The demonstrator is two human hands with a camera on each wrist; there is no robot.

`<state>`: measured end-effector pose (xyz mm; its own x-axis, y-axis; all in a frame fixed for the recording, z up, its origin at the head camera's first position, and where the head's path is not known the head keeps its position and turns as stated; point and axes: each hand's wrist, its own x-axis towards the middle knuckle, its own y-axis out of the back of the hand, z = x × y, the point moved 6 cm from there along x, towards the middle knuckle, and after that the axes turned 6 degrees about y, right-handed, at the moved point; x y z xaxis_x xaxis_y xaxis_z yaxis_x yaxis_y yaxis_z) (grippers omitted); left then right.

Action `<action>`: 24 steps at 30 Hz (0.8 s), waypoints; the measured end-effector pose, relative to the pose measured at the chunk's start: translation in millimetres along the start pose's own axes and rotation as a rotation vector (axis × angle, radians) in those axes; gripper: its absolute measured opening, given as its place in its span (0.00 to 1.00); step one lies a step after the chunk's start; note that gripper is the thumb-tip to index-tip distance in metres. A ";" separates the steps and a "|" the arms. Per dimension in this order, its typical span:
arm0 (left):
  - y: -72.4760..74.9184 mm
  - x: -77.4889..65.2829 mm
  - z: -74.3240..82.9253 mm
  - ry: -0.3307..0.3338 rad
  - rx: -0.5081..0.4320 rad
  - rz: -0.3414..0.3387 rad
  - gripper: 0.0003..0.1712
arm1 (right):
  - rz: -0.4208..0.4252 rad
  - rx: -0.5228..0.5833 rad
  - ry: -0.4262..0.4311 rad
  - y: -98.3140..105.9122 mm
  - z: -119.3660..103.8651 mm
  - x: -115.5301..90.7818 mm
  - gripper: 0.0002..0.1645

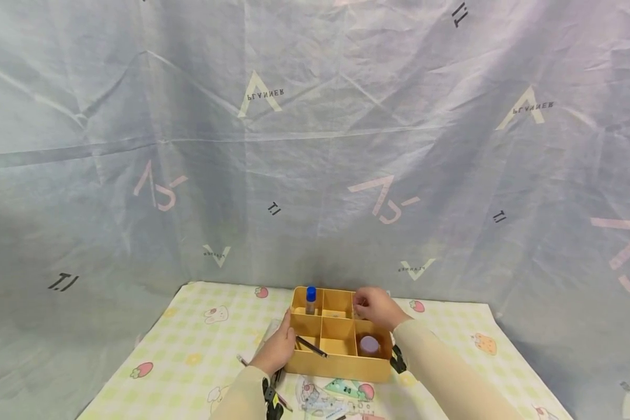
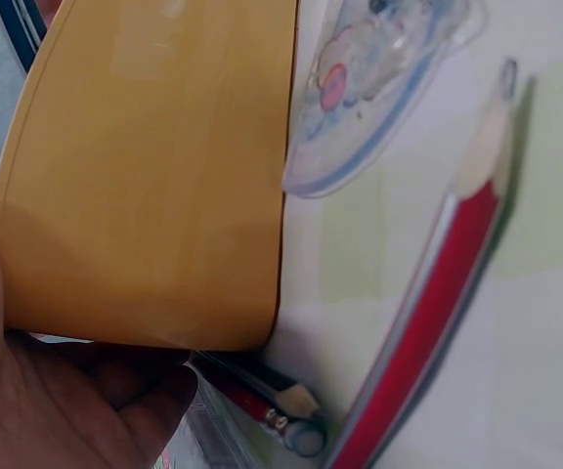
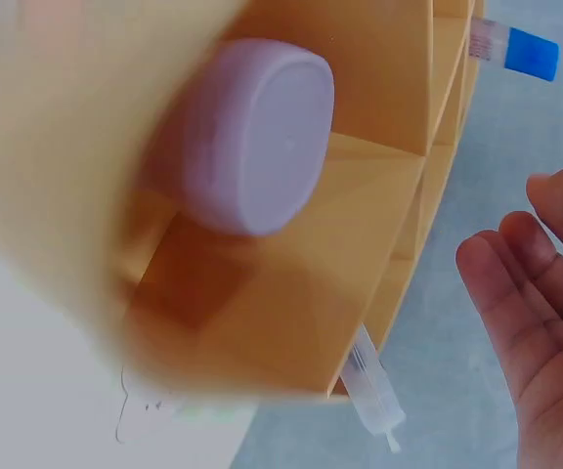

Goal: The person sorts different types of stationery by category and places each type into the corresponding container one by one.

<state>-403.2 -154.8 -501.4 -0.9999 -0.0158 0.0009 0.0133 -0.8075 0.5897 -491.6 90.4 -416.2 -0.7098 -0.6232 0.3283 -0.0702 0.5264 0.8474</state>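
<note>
A yellow divided organizer box (image 1: 341, 367) stands on the table. My left hand (image 1: 277, 350) grips its left side, the fingers at the lower corner in the left wrist view. Over the back right compartment, my right hand (image 1: 379, 308) hovers with bent fingers and nothing between them in the right wrist view. A clear syringe-like tube (image 3: 369, 386) with a narrow tip sticks up from that part of the box. The back left compartment holds a blue-capped glue stick (image 1: 311, 300). A purple round-lidded container (image 1: 369, 345) sits front right. A dark pencil (image 1: 311, 346) slants across the front left compartment.
Before the box lie a green set square (image 1: 341, 386) and clear patterned rulers (image 1: 315, 399). A red pencil (image 2: 433, 293) and a second, dark-and-red pencil (image 2: 252, 391) lie near the left hand. A grey printed curtain (image 1: 315, 175) hangs behind the table.
</note>
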 end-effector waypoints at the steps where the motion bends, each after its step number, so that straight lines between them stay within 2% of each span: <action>1: -0.7 0.4 -0.7 0.003 -0.003 -0.003 0.34 | 0.004 -0.015 0.026 2.6 -2.6 -3.2 0.07; 6: -1.0 -0.8 -0.7 0.003 0.011 0.001 0.34 | -0.004 -0.067 0.118 15.9 -18.4 -24.6 0.06; 9: -0.2 -1.9 1.7 -0.017 0.018 0.011 0.34 | -0.009 -0.079 0.161 25.6 -30.6 -41.1 0.09; 14: 0.4 -3.8 3.3 -0.038 0.019 0.007 0.33 | -0.038 -0.051 0.261 34.0 -55.4 -73.4 0.12; 19: 1.1 -4.8 3.4 -0.024 0.014 -0.002 0.34 | -0.102 0.026 0.387 28.8 -76.5 -104.0 0.14; 24: 0.9 -4.8 4.8 -0.023 0.005 -0.004 0.34 | -0.164 0.001 0.469 8.1 -86.3 -130.4 0.11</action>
<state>-398.4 -152.6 -497.0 -0.9999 0.0006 0.0172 0.0097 -0.8048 0.5935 -339.1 126.1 -416.1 -0.2977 -0.8910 0.3429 -0.1556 0.3996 0.9034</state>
